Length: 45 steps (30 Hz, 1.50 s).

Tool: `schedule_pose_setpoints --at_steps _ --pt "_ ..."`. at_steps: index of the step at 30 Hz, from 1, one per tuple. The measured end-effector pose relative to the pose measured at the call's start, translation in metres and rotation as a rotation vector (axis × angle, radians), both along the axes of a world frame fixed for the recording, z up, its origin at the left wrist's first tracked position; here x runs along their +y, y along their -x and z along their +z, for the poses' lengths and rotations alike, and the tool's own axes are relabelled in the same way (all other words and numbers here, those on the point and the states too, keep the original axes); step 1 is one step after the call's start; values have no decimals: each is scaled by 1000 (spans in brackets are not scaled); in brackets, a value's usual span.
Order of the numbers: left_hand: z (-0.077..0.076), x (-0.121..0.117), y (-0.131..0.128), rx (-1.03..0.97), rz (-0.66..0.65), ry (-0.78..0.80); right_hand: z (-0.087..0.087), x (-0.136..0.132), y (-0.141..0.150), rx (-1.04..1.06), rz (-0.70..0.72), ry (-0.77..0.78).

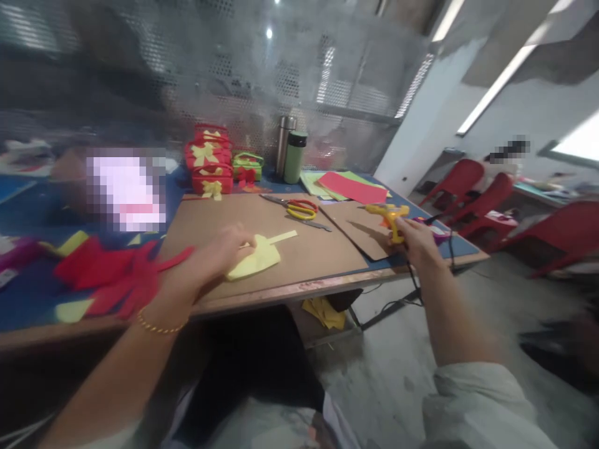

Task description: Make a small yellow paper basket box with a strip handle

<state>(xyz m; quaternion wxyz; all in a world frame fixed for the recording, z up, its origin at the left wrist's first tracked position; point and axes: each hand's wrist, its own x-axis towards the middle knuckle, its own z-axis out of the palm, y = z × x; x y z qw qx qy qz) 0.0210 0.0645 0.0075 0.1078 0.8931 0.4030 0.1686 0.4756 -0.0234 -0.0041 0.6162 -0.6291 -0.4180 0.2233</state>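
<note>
My right hand (418, 242) grips a yellow hot glue gun (397, 218) by its handle, over the board's right side. The gun's nozzle points left, and a cord hangs below it. My left hand (231, 246) is closed at the edge of a pale yellow felt piece (259, 259) lying on brown cardboard (322, 249); blur partly hides its fingertips. A narrow yellow strip (283, 237) extends from that piece to the right. Beyond it lie scissors with yellow handles (302, 211) and another pair of red-handled scissors (304, 203).
Red felt scraps (107, 274) lie left of my left arm. At the back stand small red bags with yellow bows (208, 165), a green bag (247, 167), a green bottle (295, 157) and a steel flask (283, 143). Red sheets (353, 187) lie back right; red chairs (456, 181) stand beyond.
</note>
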Motion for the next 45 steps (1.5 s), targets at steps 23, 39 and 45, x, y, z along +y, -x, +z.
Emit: schedule_pose_setpoints --at_steps 23,39,45 --pt "7 2 0 113 57 8 -37 26 1 -1241 -34 29" --pt "7 -10 -4 38 -9 6 10 61 153 -916 518 -168" --pt "5 -14 -7 24 -4 6 -5 88 169 -1047 638 -138"
